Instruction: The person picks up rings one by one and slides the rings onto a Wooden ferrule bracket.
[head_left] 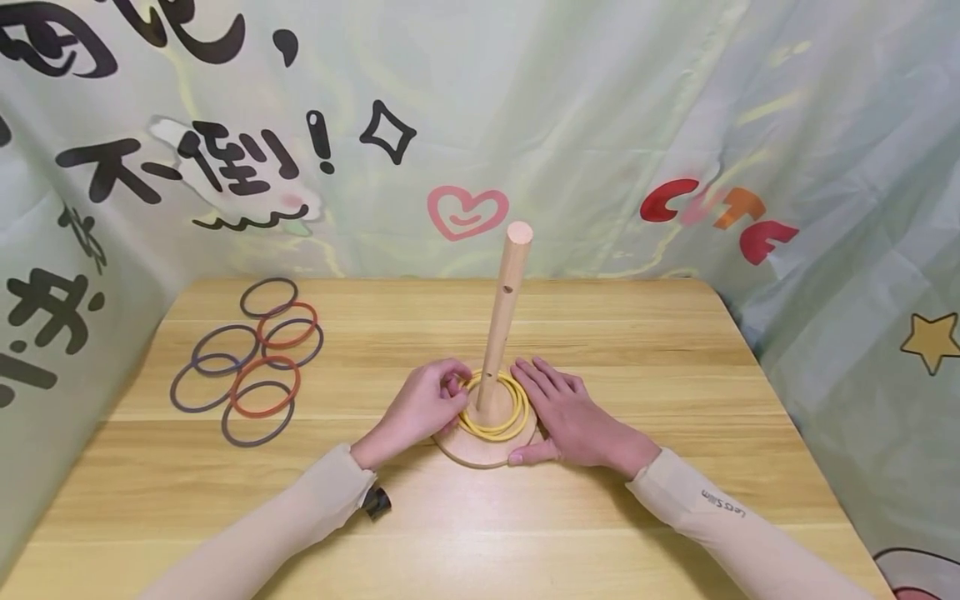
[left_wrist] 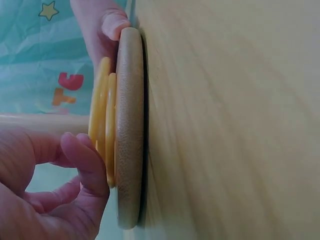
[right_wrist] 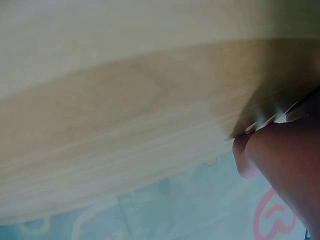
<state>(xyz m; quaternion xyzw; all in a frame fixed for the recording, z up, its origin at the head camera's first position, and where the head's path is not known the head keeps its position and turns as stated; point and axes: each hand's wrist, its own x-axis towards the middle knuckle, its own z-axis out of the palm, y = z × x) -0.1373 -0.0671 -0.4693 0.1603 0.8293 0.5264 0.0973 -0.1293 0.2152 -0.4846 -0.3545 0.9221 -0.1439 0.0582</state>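
Observation:
A wooden post (head_left: 504, 308) rises from a round wooden base (head_left: 480, 454). Several yellow rings (head_left: 495, 434) lie around its foot. My left hand (head_left: 426, 408), on the left side, pinches the edge of the yellow rings; the left wrist view shows its thumb and finger (left_wrist: 85, 175) at the outermost ring (left_wrist: 93, 115), which leans slightly off the base (left_wrist: 131, 130). How many rings it pinches I cannot tell. My right hand (head_left: 581, 425) rests against the base's right edge, fingers extended and thumb near the front rim. Only part of that hand (right_wrist: 280, 160) shows in the right wrist view.
On the left of the wooden table (head_left: 637, 333) lie several purple rings (head_left: 258, 442) and two red rings (head_left: 265, 412), partly overlapping. A printed curtain (head_left: 585, 125) hangs behind the table and along its sides. A black object (head_left: 377, 503) is at my left cuff.

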